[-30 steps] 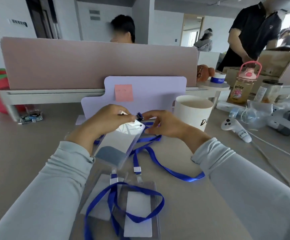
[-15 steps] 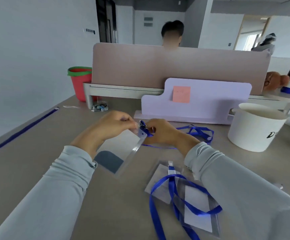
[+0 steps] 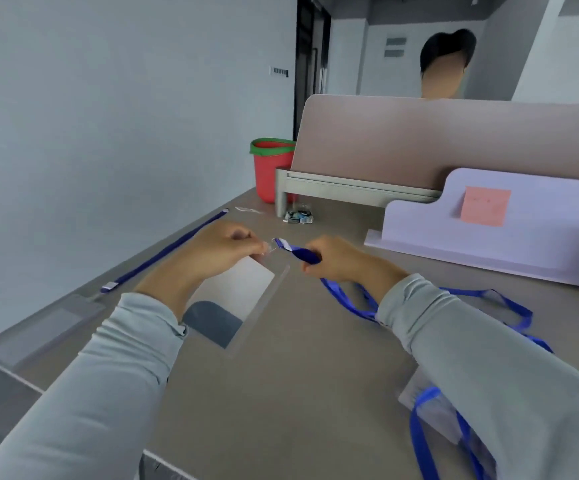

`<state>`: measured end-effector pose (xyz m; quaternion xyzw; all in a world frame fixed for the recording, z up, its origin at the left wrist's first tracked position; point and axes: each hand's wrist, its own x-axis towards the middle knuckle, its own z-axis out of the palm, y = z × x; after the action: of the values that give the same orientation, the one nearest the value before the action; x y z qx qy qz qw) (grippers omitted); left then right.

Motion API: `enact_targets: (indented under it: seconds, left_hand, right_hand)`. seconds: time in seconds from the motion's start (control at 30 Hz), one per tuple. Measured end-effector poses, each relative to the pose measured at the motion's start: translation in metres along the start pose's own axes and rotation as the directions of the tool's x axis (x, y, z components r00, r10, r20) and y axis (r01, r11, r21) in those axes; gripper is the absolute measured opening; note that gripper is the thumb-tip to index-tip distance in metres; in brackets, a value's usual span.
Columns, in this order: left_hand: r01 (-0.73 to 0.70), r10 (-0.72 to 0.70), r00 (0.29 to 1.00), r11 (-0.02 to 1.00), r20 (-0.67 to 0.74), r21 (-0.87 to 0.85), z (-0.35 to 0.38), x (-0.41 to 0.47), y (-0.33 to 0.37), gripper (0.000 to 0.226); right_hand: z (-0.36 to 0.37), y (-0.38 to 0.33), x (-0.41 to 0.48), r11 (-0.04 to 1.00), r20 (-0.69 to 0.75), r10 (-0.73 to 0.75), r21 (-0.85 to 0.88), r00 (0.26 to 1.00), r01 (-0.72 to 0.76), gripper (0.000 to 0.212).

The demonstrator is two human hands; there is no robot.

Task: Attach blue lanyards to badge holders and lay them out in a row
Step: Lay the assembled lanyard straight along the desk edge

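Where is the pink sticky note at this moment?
In the head view the sticky note is at the right, stuck on the lilac board that stands before the pink divider, beyond the right hand.

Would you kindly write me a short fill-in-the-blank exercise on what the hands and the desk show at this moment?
1. The left hand pinches the top of the clear plastic badge holder, while the right hand grips the clip end of a fabric lanyard whose colour is ___.
2. The square paper sticky note on the lilac board is ___.
3. The red plastic bucket has a ___ rim.
Missing words: blue; pink; green.
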<state>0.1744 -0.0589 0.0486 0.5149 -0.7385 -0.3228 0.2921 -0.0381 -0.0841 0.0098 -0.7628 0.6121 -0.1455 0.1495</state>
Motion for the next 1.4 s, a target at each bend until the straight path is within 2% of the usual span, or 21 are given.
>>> enact_targets:
  seconds: [0.1, 0.2, 0.33, 0.4, 0.47, 0.57, 0.63, 0.73, 0.9, 1.03, 1.3, 1.37, 1.4]
  left_hand:
    - [0.042, -0.042, 0.999, 0.999, -0.016, 0.001, -0.007, -0.006, -0.010, 0.020]
    - [0.049, -0.049, 0.999, 0.998, -0.014, -0.039, -0.002, -0.004, -0.013, 0.018]
    - [0.035, -0.035, 0.999, 0.997, 0.001, -0.072, 0.011, 0.004, -0.011, 0.016]
    - [0.036, -0.035, 0.999, 0.997, 0.020, -0.063, 0.015, 0.006, -0.011, 0.017]
    - [0.038, -0.037, 0.999, 0.998, 0.027, -0.049, 0.016, 0.009, -0.013, 0.019]
    - [0.044, -0.042, 0.998, 0.998, 0.037, -0.047, 0.016, 0.013, -0.015, 0.019]
    - [0.050, -0.048, 0.998, 0.997, 0.027, -0.056, 0.013, 0.014, -0.018, 0.018]
    - [0.065, -0.065, 0.998, 0.995, 0.000, -0.075, 0.001, 0.009, -0.029, 0.017]
    - [0.132, -0.131, 0.989, 0.991, 0.067, -0.009, -0.025, -0.008, -0.060, 0.010]
    - [0.162, -0.167, 0.980, 0.985, 0.110, 0.058, -0.040, -0.017, -0.079, 0.008]
    - [0.242, -0.264, 0.960, 0.950, 0.095, 0.195, -0.053, -0.030, -0.114, 0.012]
    - [0.260, -0.285, 0.954, 0.941, 0.091, 0.219, -0.051, -0.033, -0.124, 0.011]
    - [0.272, -0.298, 0.951, 0.933, 0.086, 0.237, -0.049, -0.034, -0.128, 0.011]
  right_hand:
    - [-0.022, 0.022, 0.016, 0.952, -0.114, 0.191, -0.219, 0.975, -0.213, 0.014]
    - [-0.046, 0.039, 0.022, 0.899, -0.221, 0.320, -0.237, 0.922, -0.368, 0.023]
    - [-0.068, 0.038, 0.020, 0.941, -0.335, 0.327, 0.027, 0.884, -0.338, 0.018]
    - [-0.078, 0.036, 0.020, 0.947, -0.421, 0.311, 0.059, 0.852, -0.316, 0.022]
    - [-0.088, 0.035, 0.020, 0.957, -0.542, 0.269, 0.062, 0.796, -0.282, 0.026]
    - [-0.104, 0.030, 0.021, 0.972, -0.670, 0.232, 0.181, 0.706, -0.148, 0.030]
    - [-0.105, 0.022, 0.025, 0.972, -0.656, 0.212, 0.220, 0.725, -0.085, 0.032]
    - [-0.085, 0.008, 0.033, 0.960, -0.546, 0.190, 0.279, 0.816, -0.037, 0.042]
    - [-0.031, -0.005, 0.063, 0.858, -0.377, 0.222, 0.514, 0.899, 0.004, 0.024]
    - [-0.015, -0.030, 0.087, 0.829, -0.352, 0.198, 0.558, 0.915, 0.035, 0.021]
    - [-0.013, -0.070, 0.114, 0.804, -0.492, 0.111, 0.555, 0.864, 0.213, 0.018]
    - [0.002, -0.069, 0.121, 0.805, -0.441, 0.094, 0.561, 0.892, 0.192, 0.025]
    - [0.014, -0.067, 0.124, 0.837, -0.382, 0.079, 0.527, 0.921, 0.146, 0.031]
